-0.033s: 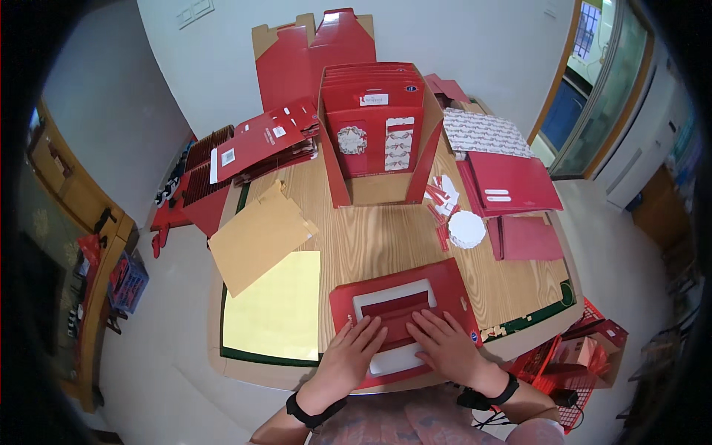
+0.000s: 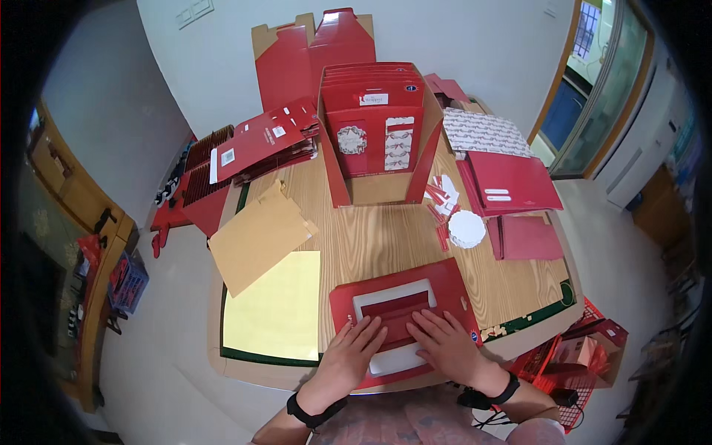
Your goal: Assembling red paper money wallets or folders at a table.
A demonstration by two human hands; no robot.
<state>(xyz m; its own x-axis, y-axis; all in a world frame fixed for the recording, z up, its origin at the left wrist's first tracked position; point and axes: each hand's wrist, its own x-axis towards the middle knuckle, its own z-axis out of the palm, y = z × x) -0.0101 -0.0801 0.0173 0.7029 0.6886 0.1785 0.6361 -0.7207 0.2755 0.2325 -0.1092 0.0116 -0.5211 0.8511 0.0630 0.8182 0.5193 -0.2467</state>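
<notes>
L. hand (image 2: 352, 354) & R. hand (image 2: 449, 347), palms down, fingers slightly spread, no pinch visible, rest on dk.-red card insert (image 2: 398, 319) atop red cardboard folder (image 2: 454, 285), wearer's side of open-front display carton (image 2: 382, 191). Best w/ even pressure, edges square.

I have a flat red cardboard panel (image 2: 451, 284), slightly askew, at my edge of the wood-grain table (image 2: 367, 236). On it: a white rectangular paper piece (image 2: 393, 291), mostly covered by a flat dark-red rectangular piece (image 2: 395, 313), partly hidden from me.
</notes>
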